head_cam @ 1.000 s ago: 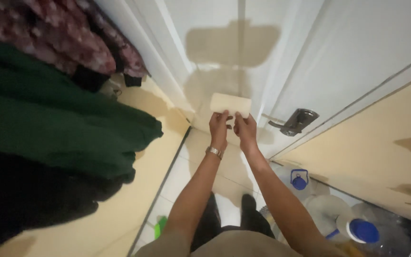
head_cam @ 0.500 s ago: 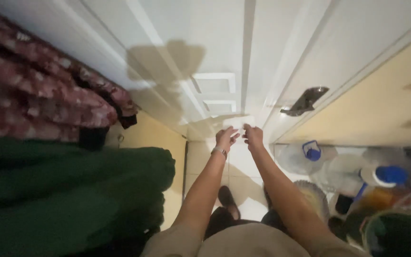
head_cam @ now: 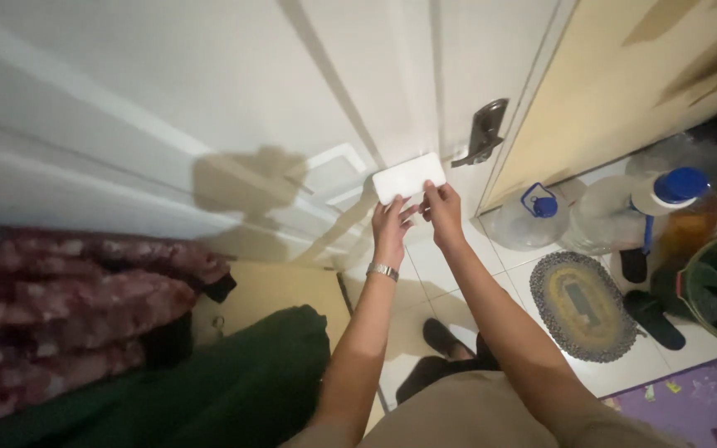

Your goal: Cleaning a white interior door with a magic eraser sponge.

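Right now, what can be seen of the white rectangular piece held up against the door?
The white rectangular piece is flat, with rounded corners and a plain, smooth face; its material cannot be told. It is held slightly tilted, long side roughly level, against the white door, left of the dark lever handle. The left hand and right hand pinch its lower edge from below.

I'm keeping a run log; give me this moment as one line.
left hand: holds white sheet | right hand: holds it too | against white door | handle to the right
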